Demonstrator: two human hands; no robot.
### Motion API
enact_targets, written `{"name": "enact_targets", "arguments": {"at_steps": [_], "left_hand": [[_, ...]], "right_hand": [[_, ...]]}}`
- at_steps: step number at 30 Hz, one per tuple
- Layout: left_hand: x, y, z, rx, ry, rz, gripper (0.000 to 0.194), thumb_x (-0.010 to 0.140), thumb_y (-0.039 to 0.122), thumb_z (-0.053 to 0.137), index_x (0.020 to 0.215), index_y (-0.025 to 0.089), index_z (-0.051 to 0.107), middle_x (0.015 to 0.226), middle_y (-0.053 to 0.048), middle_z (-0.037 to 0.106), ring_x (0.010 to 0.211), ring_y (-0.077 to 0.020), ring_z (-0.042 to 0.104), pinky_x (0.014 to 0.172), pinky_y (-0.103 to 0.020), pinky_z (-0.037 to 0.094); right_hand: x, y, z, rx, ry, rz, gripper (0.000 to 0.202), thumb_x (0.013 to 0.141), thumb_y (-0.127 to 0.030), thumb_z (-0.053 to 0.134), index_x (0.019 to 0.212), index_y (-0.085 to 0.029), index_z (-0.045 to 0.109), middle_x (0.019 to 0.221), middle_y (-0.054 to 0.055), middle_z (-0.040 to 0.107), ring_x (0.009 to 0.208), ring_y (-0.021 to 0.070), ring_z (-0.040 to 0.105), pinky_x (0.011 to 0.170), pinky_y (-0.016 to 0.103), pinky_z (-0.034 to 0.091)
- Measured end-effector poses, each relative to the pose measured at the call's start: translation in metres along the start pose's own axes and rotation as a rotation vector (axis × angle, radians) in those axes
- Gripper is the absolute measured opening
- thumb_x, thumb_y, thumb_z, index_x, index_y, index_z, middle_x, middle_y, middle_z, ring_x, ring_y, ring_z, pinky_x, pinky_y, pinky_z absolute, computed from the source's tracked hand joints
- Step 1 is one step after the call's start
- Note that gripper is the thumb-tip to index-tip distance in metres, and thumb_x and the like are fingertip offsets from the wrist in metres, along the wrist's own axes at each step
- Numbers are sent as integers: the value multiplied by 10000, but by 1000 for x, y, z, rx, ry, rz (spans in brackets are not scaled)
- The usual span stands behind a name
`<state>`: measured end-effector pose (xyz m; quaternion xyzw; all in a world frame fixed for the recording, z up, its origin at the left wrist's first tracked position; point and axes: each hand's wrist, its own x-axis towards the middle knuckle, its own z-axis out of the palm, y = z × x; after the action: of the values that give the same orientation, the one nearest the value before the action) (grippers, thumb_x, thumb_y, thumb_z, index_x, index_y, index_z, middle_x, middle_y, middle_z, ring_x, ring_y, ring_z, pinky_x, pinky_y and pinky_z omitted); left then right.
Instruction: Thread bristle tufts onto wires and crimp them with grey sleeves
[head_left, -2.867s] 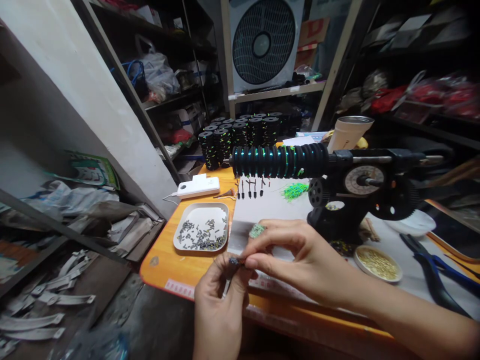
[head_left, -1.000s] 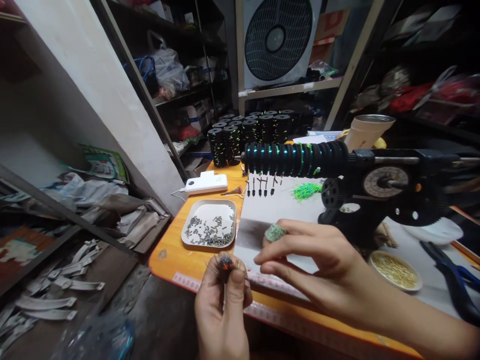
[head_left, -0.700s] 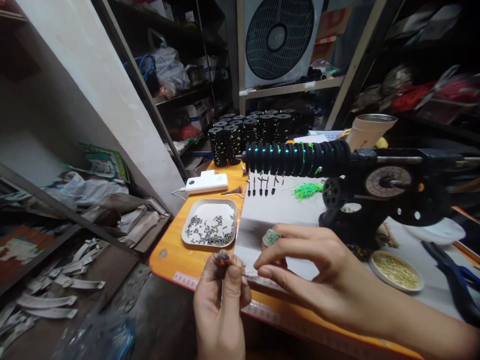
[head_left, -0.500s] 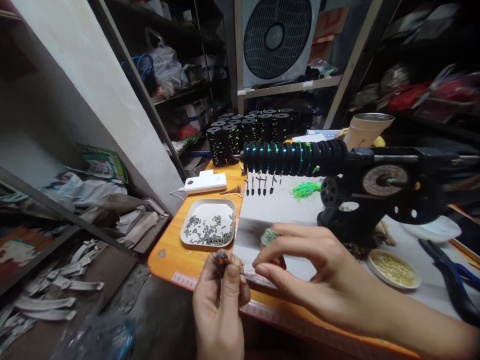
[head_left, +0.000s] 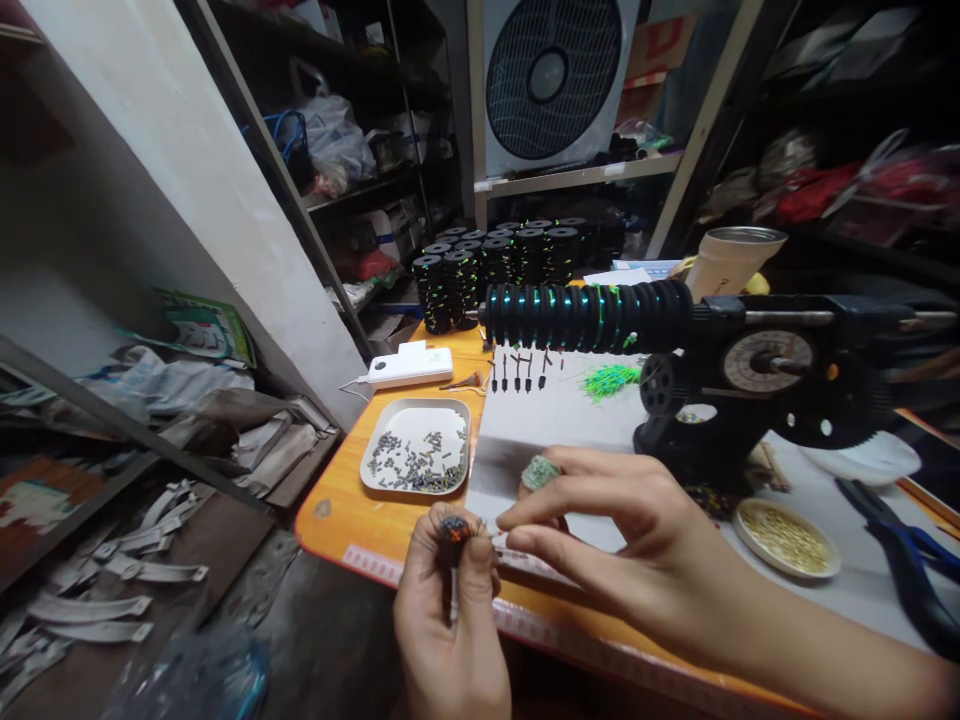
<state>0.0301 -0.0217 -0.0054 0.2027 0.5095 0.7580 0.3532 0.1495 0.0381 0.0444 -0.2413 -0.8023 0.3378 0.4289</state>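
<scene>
My left hand is closed around a small dark bundle with orange specks, and fine, hair-like strands stick out of it. Just to its right, my right hand has thumb and index finger drawn close in a pinch beside the bundle; what lies between those tips is too small to make out. A rough grey-green lump shows at the curled fingers of my right hand, and I cannot tell whether it is held or wrapped on a finger. Both hands hover over the table's front edge.
Left on the table stands a white tray of small dark pieces. Behind it are a white power bank and stacked black spools. A black winding machine spans the right, near a dish of golden bits and pliers.
My left hand has shifted slightly right and turned, showing more of the orange-specked bundle. My right fingertips have moved a little left, nearer to it.
</scene>
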Motion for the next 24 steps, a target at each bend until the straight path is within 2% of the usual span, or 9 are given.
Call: {"name": "enact_targets", "arguments": {"at_steps": [5, 11, 15, 21, 24], "left_hand": [[-3, -3, 0, 24, 34, -2, 365, 599, 497, 872, 796, 220, 740, 741, 9, 704, 676, -105, 644, 589, -119, 499], [2, -3, -2, -92, -115, 76, 256, 728, 413, 823, 713, 207, 671, 628, 40, 549, 536, -88, 477, 495, -149, 445], [4, -3, -4, -84, -92, 152, 240, 749, 402, 810, 711, 225, 652, 614, 58, 530, 539, -83, 463, 519, -131, 446], [2, -3, -3, -104, -78, 133, 255, 726, 399, 828, 698, 221, 648, 608, 59, 536, 526, -77, 471, 508, -124, 455], [1, -1, -2, -142, -82, 34, 272, 698, 395, 852, 709, 203, 659, 590, 53, 535, 510, -60, 473, 478, -107, 434]], "right_hand": [[-2, 4, 3, -3, 11, -33, 89, 874, -105, 692, 853, -138, 772, 655, 2, 590, 590, 89, 540, 534, 184, 402], [-5, 4, 7, -68, -35, -28, 113, 844, -59, 610, 785, -134, 671, 696, 10, 570, 631, 113, 526, 563, 212, 414], [-5, 3, 8, -108, -31, -53, 112, 800, -39, 605, 746, -136, 624, 699, 0, 543, 641, 108, 501, 564, 213, 380], [-3, 3, 7, -85, -3, -51, 141, 761, -1, 610, 734, -139, 621, 693, -9, 546, 634, 102, 502, 567, 204, 388], [-2, 3, 4, -18, -12, -28, 124, 827, -33, 624, 770, -136, 666, 684, 0, 602, 622, 100, 543, 575, 198, 421]]}}
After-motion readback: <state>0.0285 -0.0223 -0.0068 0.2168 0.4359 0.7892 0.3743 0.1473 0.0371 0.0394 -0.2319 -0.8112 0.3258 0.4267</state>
